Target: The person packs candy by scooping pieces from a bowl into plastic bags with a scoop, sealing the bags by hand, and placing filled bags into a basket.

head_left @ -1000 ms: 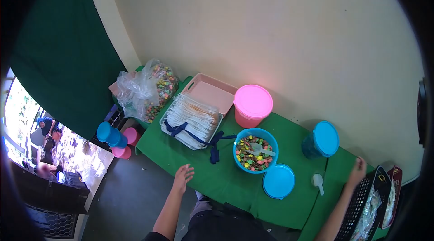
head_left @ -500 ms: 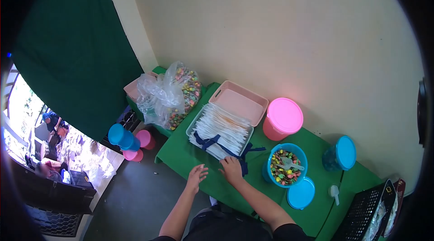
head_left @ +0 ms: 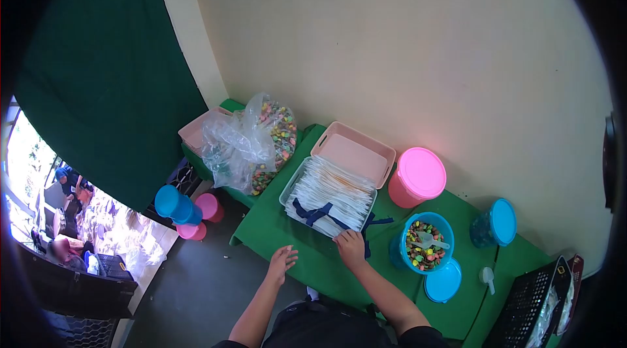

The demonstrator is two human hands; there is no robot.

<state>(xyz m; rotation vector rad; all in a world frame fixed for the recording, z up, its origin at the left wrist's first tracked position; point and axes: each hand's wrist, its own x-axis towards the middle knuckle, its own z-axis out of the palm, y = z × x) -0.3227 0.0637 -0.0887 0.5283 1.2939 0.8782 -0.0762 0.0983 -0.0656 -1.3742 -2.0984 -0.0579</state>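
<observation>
A pale rectangular tray (head_left: 287, 190) on the green table holds a thick stack of white paper-like packets (head_left: 336, 188). A dark blue fabric strap (head_left: 312, 213) lies across the near part of the stack. My right hand (head_left: 351, 249) rests at the tray's near right corner, fingers a little apart over the edge and the strap's end; whatever lies under the fingertips is hidden. My left hand (head_left: 283, 264) hovers just off the table's front edge, fingers apart, holding nothing.
Right of the tray stand a pink lidded tub (head_left: 418, 181), a blue tub (head_left: 398, 256) of colourful pieces with a scoop, its lid (head_left: 444, 281), another blue tub (head_left: 493, 225) and a black crate (head_left: 526, 309). Behind are a pink tray (head_left: 356, 149) and a plastic bag (head_left: 245, 145).
The view has shifted slightly, so the table things sit a little lower and further right. My right hand stays by the tray corner; my left hand remains raised and apart.
</observation>
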